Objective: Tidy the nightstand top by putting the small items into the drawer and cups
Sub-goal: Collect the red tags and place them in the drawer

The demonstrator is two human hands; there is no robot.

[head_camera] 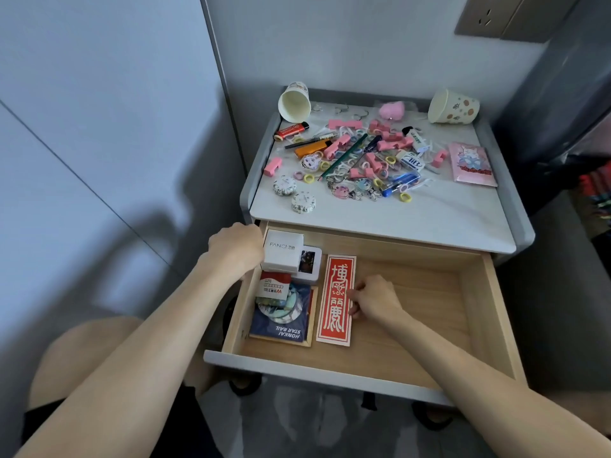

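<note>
Space-saving seems the aim: left hand (pixel 236 249) curls round the white box (pixel 284 251); right hand (pixel 375 299) pinches the red strip (pixel 335 299) just left of its knuckles, inside the drawer (pixel 423 312).

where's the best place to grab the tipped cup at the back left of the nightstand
Probably its rim. The back-left cup lies tipped, open mouth facing the front, so come from the front: thumb inside the mouth, fingers over the outer wall. The red lighter lies just in front, so a grip on the upper rim looks clearer.
</note>
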